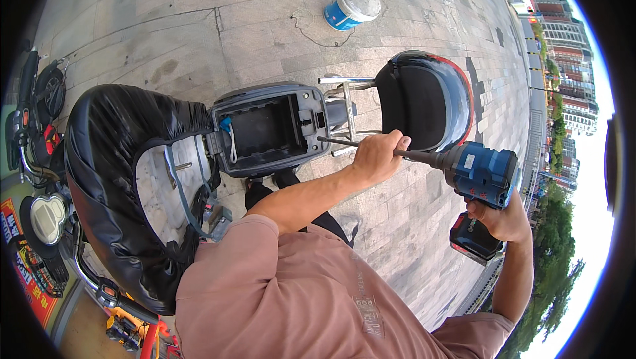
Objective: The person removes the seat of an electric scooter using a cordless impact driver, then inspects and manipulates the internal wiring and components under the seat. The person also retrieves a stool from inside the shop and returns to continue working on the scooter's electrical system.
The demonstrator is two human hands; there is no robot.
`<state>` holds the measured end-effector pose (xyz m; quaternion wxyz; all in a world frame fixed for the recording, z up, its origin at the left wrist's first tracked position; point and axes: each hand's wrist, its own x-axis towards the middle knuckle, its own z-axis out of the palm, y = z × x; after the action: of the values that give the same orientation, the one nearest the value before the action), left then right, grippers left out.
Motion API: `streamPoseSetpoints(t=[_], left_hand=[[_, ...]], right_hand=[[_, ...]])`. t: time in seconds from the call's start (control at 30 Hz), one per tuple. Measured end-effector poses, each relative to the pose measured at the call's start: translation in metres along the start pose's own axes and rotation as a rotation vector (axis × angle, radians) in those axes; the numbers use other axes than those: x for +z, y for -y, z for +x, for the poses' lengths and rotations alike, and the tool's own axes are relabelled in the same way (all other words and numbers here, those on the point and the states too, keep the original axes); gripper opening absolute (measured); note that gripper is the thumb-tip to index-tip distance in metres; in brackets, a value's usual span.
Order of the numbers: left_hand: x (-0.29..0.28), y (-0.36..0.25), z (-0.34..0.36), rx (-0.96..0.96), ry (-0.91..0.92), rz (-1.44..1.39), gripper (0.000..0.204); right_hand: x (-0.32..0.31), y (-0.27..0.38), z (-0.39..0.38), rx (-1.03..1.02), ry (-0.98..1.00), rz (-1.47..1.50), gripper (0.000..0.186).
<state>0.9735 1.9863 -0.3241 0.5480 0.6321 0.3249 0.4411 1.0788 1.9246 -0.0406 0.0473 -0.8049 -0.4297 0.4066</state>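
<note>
My right hand is wrapped round the grip of a blue cordless impact driver with a black battery below. My left hand is closed round the driver's long thin shaft. The shaft's tip overlaps the rear rim of an open scooter storage box; whether it touches a bolt there I cannot tell. Inside the dark box lies a blue-and-white piece by its front wall. The scooter seat, in glossy black, is tipped up at the left, its pale underside showing.
A chrome rack and a black padded rear box with red trim stand behind the storage box. A white-and-blue bucket with a pole rests on the paving. More scooters stand at left; buildings and trees lie at right.
</note>
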Motion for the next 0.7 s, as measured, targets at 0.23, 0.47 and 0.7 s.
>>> streamPoseSetpoints(t=[0.23, 0.47, 0.7], left_hand=[[0.011, 0.012, -0.021, -0.001, 0.047, -0.044, 0.029], [0.01, 0.013, -0.025, -0.013, 0.102, 0.01, 0.029], [0.004, 0.008, -0.027, 0.014, 0.088, -0.024, 0.026]], right_hand=[[0.013, -0.02, -0.004, 0.026, 0.011, 0.022, 0.038], [0.017, -0.029, -0.009, 0.062, 0.018, 0.076, 0.039], [0.027, -0.02, -0.017, 0.069, 0.02, 0.097, 0.039]])
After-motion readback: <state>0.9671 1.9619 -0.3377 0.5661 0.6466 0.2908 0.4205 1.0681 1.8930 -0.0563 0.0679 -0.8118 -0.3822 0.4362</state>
